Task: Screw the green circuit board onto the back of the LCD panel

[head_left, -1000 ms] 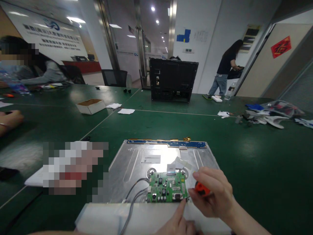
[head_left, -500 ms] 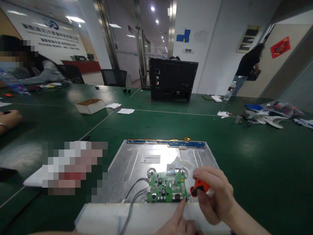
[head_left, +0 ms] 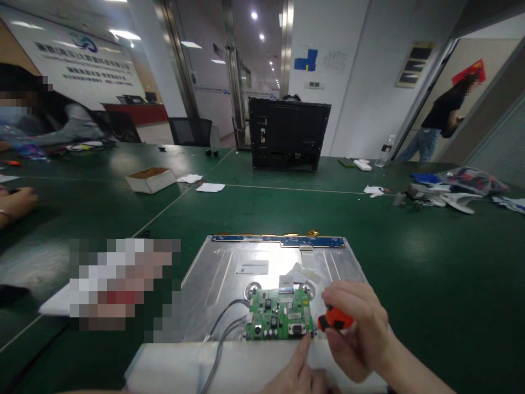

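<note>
A silver metal panel [head_left: 229, 273] lies on the green table [head_left: 430, 273], with a blue strip board along its far edge. A green circuit board [head_left: 279, 315] sits on the panel's near part, with grey cables [head_left: 223, 328] running off its left side. My right hand [head_left: 361, 331] grips an orange-handled screwdriver [head_left: 333, 318]; its tip is at the board's near right corner. My left hand [head_left: 299, 369] comes up from the bottom edge, index finger pointing at that same corner.
A white foam sheet [head_left: 184, 366] lies in front of the panel. A black monitor shell [head_left: 287, 133] stands at the far side, a small cardboard box [head_left: 151, 178] far left, clutter [head_left: 451, 191] far right. A person sits at far left; another walks at right.
My right hand turned the screwdriver slightly at the board's corner. The person in the background walked to the right.
</note>
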